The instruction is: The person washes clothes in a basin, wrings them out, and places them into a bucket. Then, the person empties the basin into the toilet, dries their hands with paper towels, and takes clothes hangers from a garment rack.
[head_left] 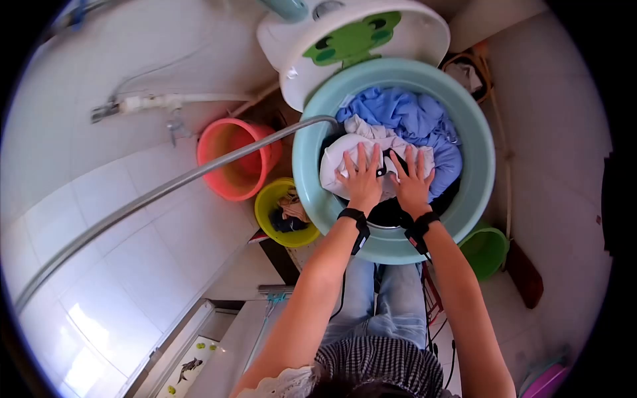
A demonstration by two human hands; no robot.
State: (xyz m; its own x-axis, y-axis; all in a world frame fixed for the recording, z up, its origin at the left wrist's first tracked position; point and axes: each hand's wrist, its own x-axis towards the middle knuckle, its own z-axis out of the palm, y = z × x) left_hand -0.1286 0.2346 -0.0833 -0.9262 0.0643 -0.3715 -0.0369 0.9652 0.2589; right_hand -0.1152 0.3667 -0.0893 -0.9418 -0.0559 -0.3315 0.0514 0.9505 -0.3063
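Note:
Both my hands press on white cloth (336, 161) inside a large light-green basin (479, 149). My left hand (363, 180) lies on the left part of the cloth with its fingers spread. Beside it, my right hand (413, 186) also has its fingers spread over the cloth. Between the hands some black and white material shows. Blue cloth (405, 116) fills the back and right side of the basin, and dark cloth (388, 213) sits near its front. The end of a grey hose (232, 156) reaches over the basin's left rim.
A red bucket (215, 182) and a yellow bucket (265, 222) holding cloth stand left of the basin. Behind it is a white lid with a green frog picture (352, 46). A green basin (488, 252) sits at the right. A tap (176, 126) is on the left wall.

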